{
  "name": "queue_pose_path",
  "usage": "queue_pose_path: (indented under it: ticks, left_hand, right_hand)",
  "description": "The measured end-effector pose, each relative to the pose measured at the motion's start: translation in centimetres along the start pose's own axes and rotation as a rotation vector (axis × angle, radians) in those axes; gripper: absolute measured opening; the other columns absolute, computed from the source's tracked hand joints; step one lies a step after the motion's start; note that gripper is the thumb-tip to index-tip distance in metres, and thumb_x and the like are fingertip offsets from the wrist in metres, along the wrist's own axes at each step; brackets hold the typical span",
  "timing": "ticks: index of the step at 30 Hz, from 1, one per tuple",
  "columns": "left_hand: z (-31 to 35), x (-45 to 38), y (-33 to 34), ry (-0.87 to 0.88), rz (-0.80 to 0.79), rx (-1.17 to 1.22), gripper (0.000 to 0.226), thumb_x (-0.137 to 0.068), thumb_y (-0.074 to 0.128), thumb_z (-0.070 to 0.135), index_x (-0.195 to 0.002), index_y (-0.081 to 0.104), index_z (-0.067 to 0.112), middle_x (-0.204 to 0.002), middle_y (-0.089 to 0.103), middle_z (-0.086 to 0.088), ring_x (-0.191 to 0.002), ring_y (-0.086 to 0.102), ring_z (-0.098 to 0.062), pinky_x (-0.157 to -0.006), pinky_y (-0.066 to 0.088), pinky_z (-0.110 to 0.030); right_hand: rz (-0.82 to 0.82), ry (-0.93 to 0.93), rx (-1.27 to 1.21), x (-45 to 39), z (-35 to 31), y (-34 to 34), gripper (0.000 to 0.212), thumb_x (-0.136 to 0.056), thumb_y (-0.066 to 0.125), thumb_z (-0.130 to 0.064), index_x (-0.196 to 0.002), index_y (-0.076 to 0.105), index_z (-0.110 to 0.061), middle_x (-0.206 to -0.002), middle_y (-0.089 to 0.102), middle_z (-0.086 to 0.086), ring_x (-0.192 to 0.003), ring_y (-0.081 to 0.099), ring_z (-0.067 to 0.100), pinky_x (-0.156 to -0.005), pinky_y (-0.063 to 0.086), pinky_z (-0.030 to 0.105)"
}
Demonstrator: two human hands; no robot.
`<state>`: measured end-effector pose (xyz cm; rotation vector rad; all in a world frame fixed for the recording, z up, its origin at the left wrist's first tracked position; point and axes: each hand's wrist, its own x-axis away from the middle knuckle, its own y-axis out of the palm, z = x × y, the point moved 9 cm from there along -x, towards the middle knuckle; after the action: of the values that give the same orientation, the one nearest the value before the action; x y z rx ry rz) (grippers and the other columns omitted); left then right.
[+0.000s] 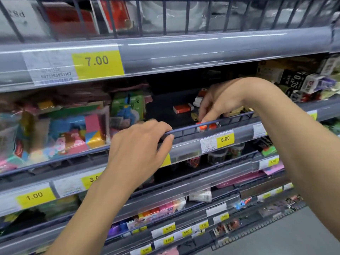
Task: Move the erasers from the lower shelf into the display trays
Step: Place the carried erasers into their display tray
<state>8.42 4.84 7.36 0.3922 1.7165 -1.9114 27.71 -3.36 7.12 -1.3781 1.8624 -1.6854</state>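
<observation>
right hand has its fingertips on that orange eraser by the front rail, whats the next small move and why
Probably let go of the orange eraser and draw the right hand back. The fingers touch it from above as it sits just behind the wire rail, seemingly already placed. The left hand grips that rail, and another orange eraser lies loose farther back.

Two bare, sleeveless forearms (103,196)

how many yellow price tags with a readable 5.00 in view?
1 clearly readable: the 5.00 tag on the rail below the right hand. A second tag, lower right, looks like 5.00 but is blurred. Tags further down are too blurred to read.
</observation>
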Motion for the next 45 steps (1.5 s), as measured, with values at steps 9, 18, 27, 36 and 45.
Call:
queue_pose_path:
  ticks: [9, 18, 27, 36, 45]
  left_hand:
    - [-0.8, -0.3, 0.5, -0.060, -0.053, 0.063, 0.031, -0.099, 0.043, 0.055, -0.118, 0.062, 0.039, -0.092, 0.065, 0.021, -0.081, 0.063, -0.007, -0.053, 0.037, -0.024]
    - [-0.3, -4.3, 1.8, -0.183, -0.160, 0.391, 0.043, -0.091, 0.058, 0.062, -0.124, 0.062, 0.034, -0.084, 0.067, 0.019, -0.080, 0.063, 0.000, -0.071, 0.050, -0.026]
    - [-2.8, -5.0, 2.1, -0.370, -0.060, 0.457, 0.012, -0.093, 0.068, 0.043, -0.103, 0.069, 0.037, -0.079, 0.068, 0.016, -0.073, 0.060, 0.001, -0.059, 0.040, -0.009]
    - [-3.9, -5.1, 3.9, -0.494, -0.133, 0.653, 0.015, -0.094, 0.054, 0.029, -0.107, 0.048, 0.034, -0.086, 0.074, 0.019, -0.068, 0.072, -0.015, -0.082, 0.060, -0.044]
    - [-4.6, -4.9, 4.1, -0.599, -0.140, 0.762, 0.009, -0.103, 0.050, 0.024, -0.107, 0.057, 0.028, -0.084, 0.066, -0.003, -0.053, 0.061, -0.013, -0.081, 0.057, -0.040]
  right_hand:
    - [0.222, -0.131, -0.191, 0.5, -0.6, -1.3, 0.018, -0.072, 0.086, -0.037, -0.087, 0.078, -0.031, -0.085, 0.076, -0.012, -0.081, 0.067, 0.003, -0.072, 0.048, 0.018]
    - [0.325, -0.559, -0.529, 2.3, -4.7, -1.2, 0.015, -0.078, 0.082, -0.023, -0.092, 0.079, -0.023, -0.088, 0.077, -0.003, -0.078, 0.066, 0.004, -0.072, 0.051, 0.017]
    - [0.494, -0.289, -0.270, -2.1, 0.3, -3.9, 0.013, -0.089, 0.072, -0.032, -0.101, 0.072, -0.036, -0.078, 0.068, -0.021, -0.069, 0.060, -0.005, -0.062, 0.041, 0.001]
    - [0.340, -0.224, 0.194, -6.2, -0.7, -2.5, 0.031, -0.095, 0.061, -0.041, -0.123, 0.068, -0.030, -0.129, 0.061, -0.007, -0.113, 0.057, 0.016, -0.087, 0.040, 0.025]
    - [0.367, -0.263, 0.005, -5.0, -1.0, -2.3, 0.025, -0.084, 0.076, -0.039, -0.101, 0.059, -0.036, -0.098, 0.061, -0.020, -0.086, 0.069, 0.023, -0.082, 0.055, 0.040]
